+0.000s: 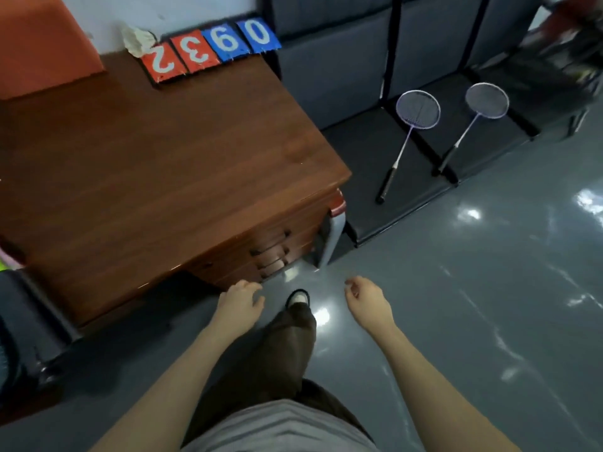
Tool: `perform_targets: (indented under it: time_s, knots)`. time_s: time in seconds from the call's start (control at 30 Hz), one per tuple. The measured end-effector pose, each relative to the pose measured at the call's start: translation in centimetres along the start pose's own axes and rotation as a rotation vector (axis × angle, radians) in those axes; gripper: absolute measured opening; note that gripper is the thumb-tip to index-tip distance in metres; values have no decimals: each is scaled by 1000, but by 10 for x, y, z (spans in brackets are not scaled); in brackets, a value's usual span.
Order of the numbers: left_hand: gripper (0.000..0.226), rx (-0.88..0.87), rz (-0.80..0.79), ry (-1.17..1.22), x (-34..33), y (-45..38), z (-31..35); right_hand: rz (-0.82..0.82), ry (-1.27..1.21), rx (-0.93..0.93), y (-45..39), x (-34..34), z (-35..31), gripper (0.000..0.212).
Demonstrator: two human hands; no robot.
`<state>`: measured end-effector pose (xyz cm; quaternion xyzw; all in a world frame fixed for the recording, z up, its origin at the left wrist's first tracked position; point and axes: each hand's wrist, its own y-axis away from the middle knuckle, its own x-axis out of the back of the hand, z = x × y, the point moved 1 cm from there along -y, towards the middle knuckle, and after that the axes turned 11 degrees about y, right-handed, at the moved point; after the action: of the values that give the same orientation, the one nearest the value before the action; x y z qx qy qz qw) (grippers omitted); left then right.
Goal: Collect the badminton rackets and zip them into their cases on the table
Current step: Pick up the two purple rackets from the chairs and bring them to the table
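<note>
On the dark seats [375, 151] beyond the desk [163, 164] corner lie two rackets [406, 138] — both hands [239, 303] empty, fingers loosely curled.

Grey shirt [280, 425], brown trousers [277, 357], dark white-topped shoe [298, 298].

This looks like a sports hall's side room or office. A flip scoreboard [212, 50] with numbers sits at the far edge of a wooden desk [146, 164], two badminton rackets [408, 138] lie on dark padded seats [385, 177], and the grey floor [456, 305] is glossy.
</note>
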<state>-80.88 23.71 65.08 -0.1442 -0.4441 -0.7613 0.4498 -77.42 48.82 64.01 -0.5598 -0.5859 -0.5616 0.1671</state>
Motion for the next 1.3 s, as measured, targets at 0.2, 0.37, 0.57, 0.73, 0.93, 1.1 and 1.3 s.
perform_targets:
  time_s: [0.2,0.37,0.57,0.73,0.93,1.1,1.3]
  knots:
    - [35,80,-126,-13,-25,-73,39,-114,-66,-214,-49,24,54,32]
    - [32,-8,-185,-44,-25,-132,101,-120,-89,-239,-97,60,74,30]
    - [30,-126,-206,60,-39,-202,208,-65,-202,-264,-170,118,103,29]
    - [33,-117,-142,47,-59,-284,290,-8,-226,-197,-260,177,143,26]
    - [40,-97,-31,-12,-86,-377,368,12,-217,-120,-374,240,197,34]
    - [44,-68,-56,-58,-127,-466,400,16,-240,-151,-469,251,237,33]
    - [53,-21,-82,-114,-204,-579,383,94,-238,-194,-573,195,295,30]
